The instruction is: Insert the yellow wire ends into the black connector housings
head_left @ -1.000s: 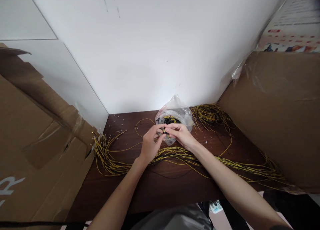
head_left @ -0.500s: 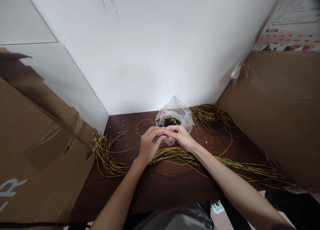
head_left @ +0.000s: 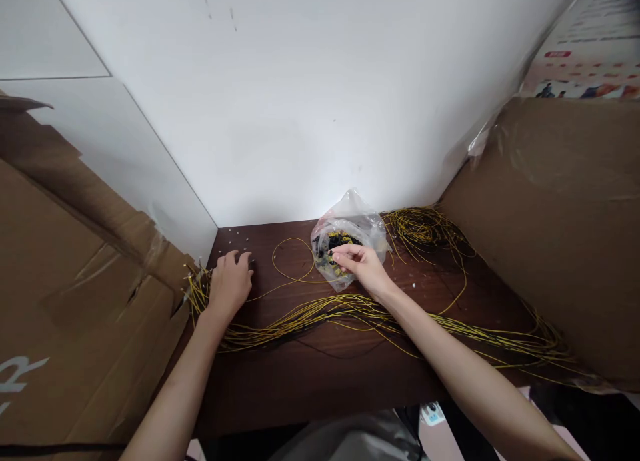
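Observation:
My left hand [head_left: 231,284] is over the left end of a long bundle of yellow and black wires [head_left: 300,315], its fingers apart and pointing away from me. Near the middle, my right hand [head_left: 361,266] has thumb and forefinger pinched at the front of a clear plastic bag [head_left: 373,231]. Whatever lies between those fingertips is too small to make out. Small black and yellow parts [head_left: 340,239] fill the open bag. A single yellow wire [head_left: 273,253] loops on the dark brown table [head_left: 300,387] between my hands.
A coil of yellow wire [head_left: 420,226] lies at the back right. Cardboard boxes stand at the left [head_left: 75,281] and right [head_left: 560,214], with a white wall [head_left: 320,101] behind. Small white bits are scattered at the back left of the table.
My hands were together in front of the bag. My left hand has moved away to the left and opened over the wire ends; my right hand has stayed by the bag, still pinched.

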A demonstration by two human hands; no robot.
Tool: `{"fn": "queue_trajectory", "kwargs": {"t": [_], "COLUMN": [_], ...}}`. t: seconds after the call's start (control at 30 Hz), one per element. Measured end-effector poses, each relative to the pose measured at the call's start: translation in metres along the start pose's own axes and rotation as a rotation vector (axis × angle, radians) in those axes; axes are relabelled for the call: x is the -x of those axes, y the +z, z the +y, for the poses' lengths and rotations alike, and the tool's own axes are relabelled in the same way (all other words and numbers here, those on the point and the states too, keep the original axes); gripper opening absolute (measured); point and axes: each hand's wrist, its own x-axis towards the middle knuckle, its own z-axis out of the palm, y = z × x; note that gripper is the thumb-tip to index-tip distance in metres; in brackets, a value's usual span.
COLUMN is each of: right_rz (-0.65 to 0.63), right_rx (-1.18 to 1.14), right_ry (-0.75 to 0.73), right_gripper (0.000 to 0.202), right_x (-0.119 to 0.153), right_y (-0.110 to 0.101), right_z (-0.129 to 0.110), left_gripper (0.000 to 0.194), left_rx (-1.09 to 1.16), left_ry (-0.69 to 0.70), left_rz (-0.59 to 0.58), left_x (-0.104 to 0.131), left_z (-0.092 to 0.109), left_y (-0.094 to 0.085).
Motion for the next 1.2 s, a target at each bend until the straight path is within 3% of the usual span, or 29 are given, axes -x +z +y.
{"fn": "queue_trajectory", "kwargs": {"t": [0.23,0.43,0.5,0.6,0.7,0.87,1.03,1.2], "right_rz": [-0.061,-0.112,-0.131,-0.143,-0.166,-0.171,-0.184,-0.193], "right_rx": [0.094,0.176,0.252,0.390,0.463,0.546,0.582,0.576], "right_ry": [0.007,-0.002,-0.010,-0.030,-0.047,-0.033,-0.039,-0.069], "right_gripper": [0.031,0.029,0.025,0.022,0.020,0.017,0.014,0.014], "right_x": [0.003,0.003,0.002,0.002,0.003,0.005,0.005,0.004], "right_y": [0.007,0.008,0.007,0.005,0.005,0.006,0.007,0.006], "right_z": [0.001,0.008,0.011,0.017,0.020,0.018,0.019,0.023], "left_gripper": [0.027,0.021,0.019,0.018,0.020,0.020,0.017,0.017], "left_rx": [-0.158,-0.189,-0.192,-0.180,-0.137,-0.061,0.091,0.191], "left_ry": [-0.010,-0.047,-0.086,-0.093,-0.022,0.050,-0.030,0.009], "left_rz": [-0.074,-0.204,-0.231,-0.175,-0.097,-0.080,-0.194,-0.135], "left_x": [0.005,0.006,0.004,-0.004,-0.014,-0.027,-0.031,-0.031], "left_z": [0.005,-0.006,-0.003,0.013,0.033,0.053,0.053,0.041], "left_y": [-0.007,-0.022,-0.028,-0.032,-0.030,-0.019,-0.009,-0.002]}}
